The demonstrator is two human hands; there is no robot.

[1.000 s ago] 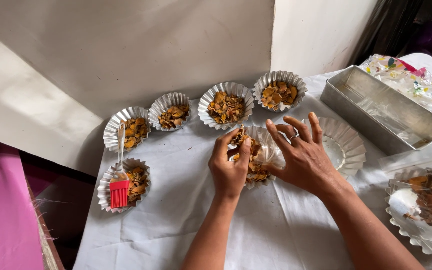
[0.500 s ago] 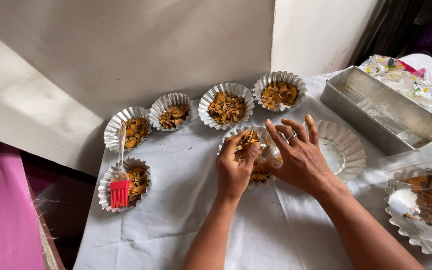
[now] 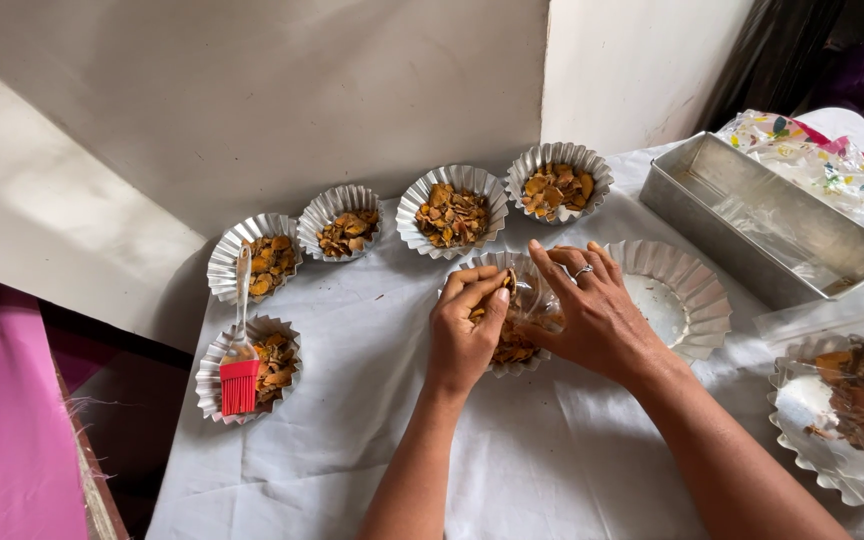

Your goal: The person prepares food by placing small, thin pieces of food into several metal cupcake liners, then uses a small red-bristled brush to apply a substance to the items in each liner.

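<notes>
We see our two bare forearms reaching up from the lower edge, hands close together. Our left hand [image 3: 464, 335] is palm down, fingertips bunched in a pinch. Our right hand [image 3: 592, 318] lies beside it, fingers spread, a ring on one.

Red brush [image 3: 239, 385] lying across filled fluted mould [image 3: 274, 372]; loaf tin [image 3: 767, 220] far right; empty fluted mould [image 3: 697, 290] beside it.

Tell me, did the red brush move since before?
No. The red brush lies across the same fluted tin at the table's left edge, its handle pointing up to the tin behind, as earlier.
</notes>
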